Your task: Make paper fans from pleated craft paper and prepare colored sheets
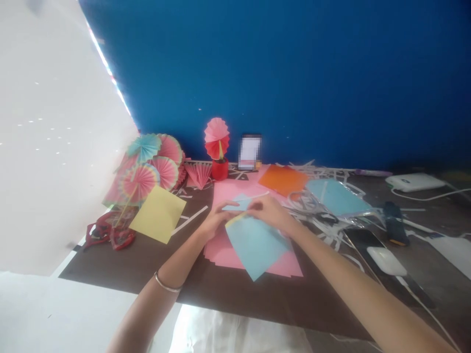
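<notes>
My left hand (pixel 216 219) and my right hand (pixel 268 210) meet above a stack of pink sheets (pixel 217 252). Both have their fingers closed on a light blue sheet of paper (pixel 257 247), whose lower corner points toward me. A narrow yellow edge shows along its top by my fingers. Beyond the fingertips another light blue paper part (pixel 241 202) is visible; whether it belongs to the same sheet I cannot tell. A yellow sheet (pixel 160 213) lies left of my left hand. An orange sheet (pixel 282 180) rests on the far part of the pink stack.
Pleated paper fans (pixel 143 171) are piled at the left. A red pot (pixel 220 169) with a paper-fan flower stands at the back. Right are white paper strips (pixel 327 228), a packet of light blue paper (pixel 338 197) and a phone (pixel 364 242) with a white case on it.
</notes>
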`<state>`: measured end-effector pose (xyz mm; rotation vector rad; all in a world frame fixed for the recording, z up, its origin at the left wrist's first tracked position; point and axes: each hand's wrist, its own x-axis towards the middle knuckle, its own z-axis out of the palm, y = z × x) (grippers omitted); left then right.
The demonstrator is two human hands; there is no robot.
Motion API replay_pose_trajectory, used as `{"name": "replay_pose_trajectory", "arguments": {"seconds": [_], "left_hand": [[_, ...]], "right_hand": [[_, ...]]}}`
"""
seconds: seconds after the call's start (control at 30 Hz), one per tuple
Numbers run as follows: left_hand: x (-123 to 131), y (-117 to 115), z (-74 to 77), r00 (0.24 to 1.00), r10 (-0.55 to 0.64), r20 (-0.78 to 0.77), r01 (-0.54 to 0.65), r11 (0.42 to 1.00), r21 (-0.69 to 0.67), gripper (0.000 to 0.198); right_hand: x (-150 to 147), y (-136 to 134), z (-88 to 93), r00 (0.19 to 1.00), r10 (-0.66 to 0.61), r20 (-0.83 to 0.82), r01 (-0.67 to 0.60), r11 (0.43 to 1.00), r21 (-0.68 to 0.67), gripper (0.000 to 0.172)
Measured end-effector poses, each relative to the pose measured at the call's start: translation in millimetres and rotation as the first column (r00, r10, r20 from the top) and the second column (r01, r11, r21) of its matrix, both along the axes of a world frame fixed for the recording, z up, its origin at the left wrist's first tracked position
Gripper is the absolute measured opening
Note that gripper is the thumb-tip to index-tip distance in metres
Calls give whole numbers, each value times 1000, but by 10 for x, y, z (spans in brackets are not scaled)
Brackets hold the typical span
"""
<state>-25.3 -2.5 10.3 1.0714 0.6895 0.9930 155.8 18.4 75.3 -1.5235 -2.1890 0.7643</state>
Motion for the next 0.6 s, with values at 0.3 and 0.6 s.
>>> {"name": "replay_pose_trajectory", "arguments": {"seconds": [0.3, 0.6], "left_hand": [[65, 23, -106, 990, 32, -138, -28, 999, 33, 41], [48, 34, -103, 990, 55, -133, -51, 998, 33, 39]], "right_hand": [[-24, -52, -14, 998, -14, -62, 12, 999, -38, 11], [85, -51, 51, 984, -126, -130, 114, 988, -100, 7]]}}
